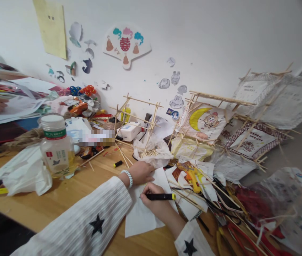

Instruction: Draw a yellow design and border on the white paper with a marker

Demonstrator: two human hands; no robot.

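Right hand point(155, 208), closed on a slender black marker point(161, 196) with a yellow end, above white paper point(142, 222) on the wooden table point(79, 188). Left hand point(139, 172), flat and ungripping, at the sheet's upper edge. Beyond: bottle point(56, 159), green label blurred; paper fan point(127, 46) on the wall, reading 囍.

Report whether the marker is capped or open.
Open: the right hand holds the black marker with its writing end at the white paper, while what looks like its cap lies apart on the table.
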